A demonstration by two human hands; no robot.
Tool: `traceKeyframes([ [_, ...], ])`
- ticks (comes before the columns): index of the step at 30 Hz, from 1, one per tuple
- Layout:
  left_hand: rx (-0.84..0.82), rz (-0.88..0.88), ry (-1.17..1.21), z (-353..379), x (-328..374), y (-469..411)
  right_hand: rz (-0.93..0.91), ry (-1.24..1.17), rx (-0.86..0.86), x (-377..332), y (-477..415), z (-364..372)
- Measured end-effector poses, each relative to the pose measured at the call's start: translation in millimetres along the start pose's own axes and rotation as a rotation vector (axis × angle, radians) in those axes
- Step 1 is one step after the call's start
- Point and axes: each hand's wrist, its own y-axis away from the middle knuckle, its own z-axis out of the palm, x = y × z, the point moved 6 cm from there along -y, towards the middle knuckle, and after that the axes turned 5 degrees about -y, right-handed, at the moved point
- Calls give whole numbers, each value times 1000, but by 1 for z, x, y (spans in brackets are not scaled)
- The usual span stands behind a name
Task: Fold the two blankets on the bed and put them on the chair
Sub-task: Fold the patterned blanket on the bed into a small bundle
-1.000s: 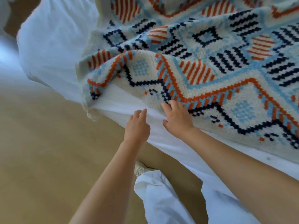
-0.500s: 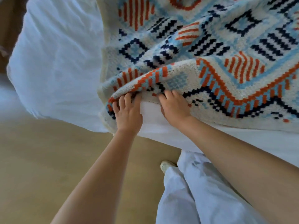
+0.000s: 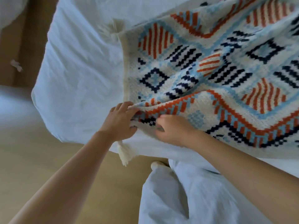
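White-sheeted bed [image 3: 77, 75] over a tan floor, carrying one patterned blanket [image 3: 218, 65]; a second blanket and the chair are out of view. Both hands work at the blanket's near corner: left hand [image 3: 120, 121] pinching the bunched edge, right hand [image 3: 172, 129] curled closed on the hem beside it. One tassel [image 3: 124, 151] hangs below this corner. Thick, soft knit likely drapes limply; corners seem the best holds.

No readable text, labels, brands, numbers or signs appear on anything here
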Motion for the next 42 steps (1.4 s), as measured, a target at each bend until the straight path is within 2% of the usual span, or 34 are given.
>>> traceKeyframes([
  [4, 83, -46, 143, -45, -26, -43, -125, -153, 490, -36, -54, -74],
  [7, 187, -76, 233, -76, -54, -88, -106, -187, 674, -37, -99, -115],
  [11, 536, -179, 320, -123, -100, -150, -115, -114, 915, -43, -150, -172],
  [12, 564, -211, 376, -131, -110, -167, -86, -89, 956, -41, -163, -185],
  [13, 520, -239, 435, -134, -120, -188, -31, -75, 952, -37, -178, -195],
  [14, 402, -260, 480, -130, -128, -210, 49, -64, 897, -31, -194, -201],
  [15, 233, -264, 490, -121, -132, -230, 149, -36, 793, -25, -210, -202],
  [17, -91, -150, 320, -100, -127, -254, 332, 39, 532, -13, -234, -195],
  [19, -167, -5, 78, -91, -120, -262, 408, 82, 340, -4, -244, -184],
  [21, -112, 46, -55, -94, -119, -266, 414, 137, 285, 1, -246, -179],
  [23, -91, 77, -37, -100, -124, -269, 417, 179, 335, -1, -249, -187],
  [25, -137, 98, 147, -109, -134, -277, 425, 150, 452, -5, -255, -206],
  [28, -84, -33, 531, -147, -167, -305, 344, 13, 679, -18, -277, -245],
  [31, 21, -103, 702, -201, -198, -341, 233, -95, 854, -30, -309, -292],
  [33, 28, -42, 651, -233, -214, -367, 178, -167, 916, -32, -330, -326],
  [36, 49, 14, 434, -276, -240, -406, 96, -258, 978, -33, -365, -380],
  [40, 146, -139, 283, -298, -280, -457, 49, -331, 1087, -30, -419, -428],
  [42, 226, -180, 39, -289, -284, -480, 97, -320, 1094, -13, -446, -422],
])
